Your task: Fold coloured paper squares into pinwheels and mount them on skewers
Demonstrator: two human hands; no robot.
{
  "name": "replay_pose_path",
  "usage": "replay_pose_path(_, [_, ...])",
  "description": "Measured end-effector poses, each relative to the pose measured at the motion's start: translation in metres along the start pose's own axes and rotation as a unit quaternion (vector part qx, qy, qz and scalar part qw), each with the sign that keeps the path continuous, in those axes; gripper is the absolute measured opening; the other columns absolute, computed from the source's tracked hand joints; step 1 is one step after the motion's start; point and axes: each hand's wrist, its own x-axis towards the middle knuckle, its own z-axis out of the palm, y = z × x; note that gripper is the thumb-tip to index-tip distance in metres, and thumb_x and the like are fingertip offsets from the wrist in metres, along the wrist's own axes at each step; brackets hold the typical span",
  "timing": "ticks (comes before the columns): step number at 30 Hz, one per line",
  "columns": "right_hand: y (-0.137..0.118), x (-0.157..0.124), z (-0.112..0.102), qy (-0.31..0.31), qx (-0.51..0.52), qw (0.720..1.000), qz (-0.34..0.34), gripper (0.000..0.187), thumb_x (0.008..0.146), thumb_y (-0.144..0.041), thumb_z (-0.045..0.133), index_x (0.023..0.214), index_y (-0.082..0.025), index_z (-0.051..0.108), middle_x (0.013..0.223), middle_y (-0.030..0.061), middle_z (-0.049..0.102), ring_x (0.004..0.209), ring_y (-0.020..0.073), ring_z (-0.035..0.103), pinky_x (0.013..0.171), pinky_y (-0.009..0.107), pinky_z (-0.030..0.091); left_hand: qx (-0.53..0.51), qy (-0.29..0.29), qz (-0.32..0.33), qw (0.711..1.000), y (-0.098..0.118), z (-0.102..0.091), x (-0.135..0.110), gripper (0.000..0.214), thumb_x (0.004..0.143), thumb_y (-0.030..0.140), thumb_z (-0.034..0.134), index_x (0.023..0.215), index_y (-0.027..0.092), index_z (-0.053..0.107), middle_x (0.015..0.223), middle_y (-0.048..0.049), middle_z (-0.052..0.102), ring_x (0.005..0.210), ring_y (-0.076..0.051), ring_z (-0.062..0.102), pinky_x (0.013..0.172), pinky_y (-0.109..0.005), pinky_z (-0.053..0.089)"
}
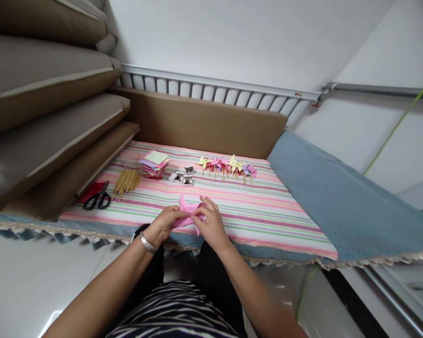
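Observation:
Both my hands meet over the near edge of a striped cloth (pixel 268 206). My left hand (pixel 165 224), with a silver bracelet on its wrist, pinches one side of a folded pink paper piece (pixel 187 212). My right hand (pixel 211 225) pinches the other side, fingers curled round it. The paper's points stick up between my fingers.
Farther back lie a row of finished paper pinwheels on sticks (pixel 229 167), small grey pieces (pixel 182 176), a stack of coloured paper squares (pixel 155 164), a bundle of wooden sticks (pixel 127 181) and black scissors (pixel 97 199). Brown cushions (pixel 49 112) are stacked at left; a blue blanket (pixel 338 206) lies right.

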Motion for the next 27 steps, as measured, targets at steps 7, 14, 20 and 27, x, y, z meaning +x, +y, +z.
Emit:
replay_pose_path(7, [-0.003,0.004,-0.004,-0.006,0.008,1.000,0.021,0.005,0.071,-0.016,0.064,0.070,-0.021,0.065,0.128,0.0107,0.053,0.124,0.0273,0.040,0.102,0.050,0.031,-0.049,-0.024,-0.035,0.998,0.006,0.002,-0.002,0.021,0.048,0.022,0.081,0.058,0.011,0.066,0.054,-0.0005,0.061,0.049,-0.008,0.048,0.053,-0.022,0.036])
replay_pose_path(14, [0.000,0.004,0.001,0.008,-0.028,1.000,0.009,0.008,0.069,-0.016,0.064,0.074,-0.021,0.064,0.122,0.0098,0.056,0.120,0.0276,0.044,0.100,0.048,0.034,0.043,0.024,0.007,0.999,0.006,0.002,-0.002,0.019,0.048,0.024,0.078,0.056,0.012,0.066,0.051,0.0007,0.058,0.047,-0.008,0.046,0.050,-0.022,0.031])
replay_pose_path(20, [-0.005,0.011,-0.010,-0.046,-0.057,0.997,-0.026,0.053,0.064,-0.011,0.063,0.114,-0.023,0.056,0.111,0.0082,0.062,0.107,0.0269,0.053,0.094,0.043,0.038,0.157,0.008,0.027,0.987,0.003,0.001,0.002,0.010,0.050,0.020,0.070,0.054,0.013,0.065,0.045,0.0035,0.052,0.044,-0.009,0.042,0.048,-0.022,0.029])
replay_pose_path(27, [0.001,0.018,-0.015,-0.179,0.067,0.981,0.045,0.034,0.065,-0.013,0.055,0.096,-0.024,0.060,0.068,-0.0040,0.059,0.062,0.0137,0.053,0.058,0.023,0.039,0.205,-0.047,0.015,0.978,0.010,0.007,0.004,0.005,0.050,0.012,0.064,0.048,0.013,0.059,0.044,0.0049,0.049,0.043,-0.008,0.040,0.048,-0.023,0.030])
